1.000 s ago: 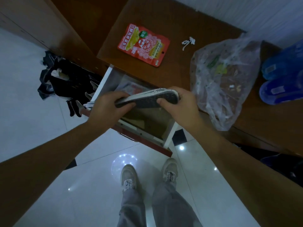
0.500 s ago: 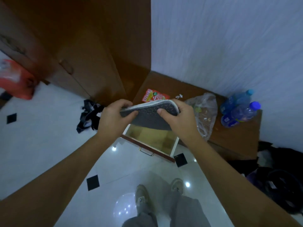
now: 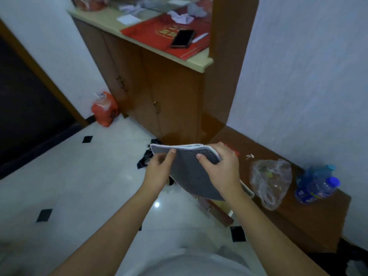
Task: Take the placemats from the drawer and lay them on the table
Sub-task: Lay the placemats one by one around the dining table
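Now: placemats (image 3: 191,176) held in the air above the drawer (image 3: 217,214).
Left hand (image 3: 159,170): grasps the stack's left edge, thumb on the grey face.
Right hand (image 3: 223,172): grasps the right edge, thumb likewise.
Drawer: pulled out.
Bag (image 3: 270,180): right of the drawer.
Bottles (image 3: 316,186): farther right.

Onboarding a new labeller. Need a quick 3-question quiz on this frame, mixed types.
1. True or false: the placemats are set down.
2. How many of left hand and right hand grip them? A) none B) one C) both
3. What dark device lies on the red folder?
Key: 1 false; 2 C; 3 phone.
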The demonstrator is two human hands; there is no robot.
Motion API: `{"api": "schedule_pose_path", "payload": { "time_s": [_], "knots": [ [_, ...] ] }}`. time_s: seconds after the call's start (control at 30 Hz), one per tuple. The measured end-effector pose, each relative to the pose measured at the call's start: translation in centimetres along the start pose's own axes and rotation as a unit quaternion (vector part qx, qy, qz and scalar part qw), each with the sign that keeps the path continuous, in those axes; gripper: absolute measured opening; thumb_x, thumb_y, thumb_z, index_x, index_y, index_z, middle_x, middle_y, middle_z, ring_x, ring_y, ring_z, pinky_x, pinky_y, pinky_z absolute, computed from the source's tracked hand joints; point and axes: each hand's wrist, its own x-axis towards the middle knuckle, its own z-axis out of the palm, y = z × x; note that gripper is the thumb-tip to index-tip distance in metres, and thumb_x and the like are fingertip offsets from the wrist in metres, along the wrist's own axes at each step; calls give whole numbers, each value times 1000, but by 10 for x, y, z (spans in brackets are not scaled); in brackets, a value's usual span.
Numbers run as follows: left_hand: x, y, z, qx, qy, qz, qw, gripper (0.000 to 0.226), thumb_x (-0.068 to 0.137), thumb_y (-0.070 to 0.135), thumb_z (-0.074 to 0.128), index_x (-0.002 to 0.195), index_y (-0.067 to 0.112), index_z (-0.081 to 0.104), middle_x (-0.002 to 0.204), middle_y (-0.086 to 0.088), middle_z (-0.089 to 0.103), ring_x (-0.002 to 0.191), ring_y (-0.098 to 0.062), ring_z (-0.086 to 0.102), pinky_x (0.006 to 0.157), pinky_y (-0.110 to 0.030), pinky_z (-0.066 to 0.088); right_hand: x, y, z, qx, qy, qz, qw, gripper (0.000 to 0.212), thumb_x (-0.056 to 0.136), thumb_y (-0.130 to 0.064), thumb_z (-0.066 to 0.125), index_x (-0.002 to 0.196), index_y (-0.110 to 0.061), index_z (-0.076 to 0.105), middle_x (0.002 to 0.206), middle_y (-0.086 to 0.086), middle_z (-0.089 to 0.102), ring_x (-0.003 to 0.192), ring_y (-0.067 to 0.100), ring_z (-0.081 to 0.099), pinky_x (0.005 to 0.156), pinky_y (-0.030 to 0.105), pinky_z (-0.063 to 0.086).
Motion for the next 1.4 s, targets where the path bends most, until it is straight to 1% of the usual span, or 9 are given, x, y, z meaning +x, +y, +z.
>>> {"api": "schedule_pose_path", "payload": {
  "time_s": [0.23,0.3,0.43,0.67,0.8,0.97,1.07,1.27,1.4],
  "knots": [
    [-27,-19,-13,-170,20,-200,965,71,82,71,59,120,12,65,110,-11,74,100,-27,71,83,-43,61,-38,6,23,73,-243,-10,967,19,83,-33,75,100,-26,70,93,-17,62,84,3,61,67,13,51],
    [-39,-20,-14,-184,38,-211,959,59,82,61,69,107,7,70,99,-14,76,90,-27,75,73,-40,62,-46,9,23,87,-297,-43,950,17,81,-30,78,96,-27,70,89,-18,60,80,5,60,64,17,53],
    [-68,-32,-19,-174,115,-212,955,16,88,8,70,99,-4,69,85,-19,74,70,-23,74,60,-31,59,-60,7,29,116,-350,-92,925,18,77,-23,80,91,-24,68,86,-16,59,80,4,59,63,16,47],
    [-140,-66,-54,-137,263,-156,942,25,80,-1,64,100,10,74,86,-8,75,68,-19,73,57,-27,58,-103,-18,42,90,-507,-155,843,43,69,-43,82,108,-38,63,104,-22,54,91,-3,57,75,15,49],
    [-179,-75,-92,-125,305,-81,941,30,82,-1,66,107,14,73,96,-5,76,80,-19,74,64,-29,58,-120,-40,53,60,-533,-217,815,68,62,-63,79,122,-39,57,117,-25,51,104,-6,51,83,12,43],
    [-248,-87,-153,-104,377,-8,921,28,90,-3,61,105,19,72,98,-1,75,81,-14,73,66,-23,57,-137,-90,88,96,-524,-231,814,66,68,-64,75,124,-36,55,118,-23,54,108,-4,54,88,22,49],
    [-301,-97,-193,-83,397,17,914,25,95,3,62,114,15,72,99,1,76,86,-11,73,71,-22,58,-146,-131,114,136,-504,-207,827,63,74,-57,75,130,-36,52,124,-20,55,111,-1,55,90,27,52],
    [-408,-122,-260,6,416,48,908,25,97,10,61,113,26,72,101,10,75,91,-6,72,72,-19,56,-190,-218,158,192,-505,-190,819,46,84,-37,74,124,-34,53,118,-19,57,105,-4,55,73,12,46],
    [-467,-134,-294,30,439,28,898,26,96,9,61,110,28,73,103,8,75,92,-9,72,78,-27,59,-231,-259,191,211,-537,-199,792,48,83,-34,75,127,-27,56,117,-19,59,106,-5,55,83,22,54]
  ]
}}
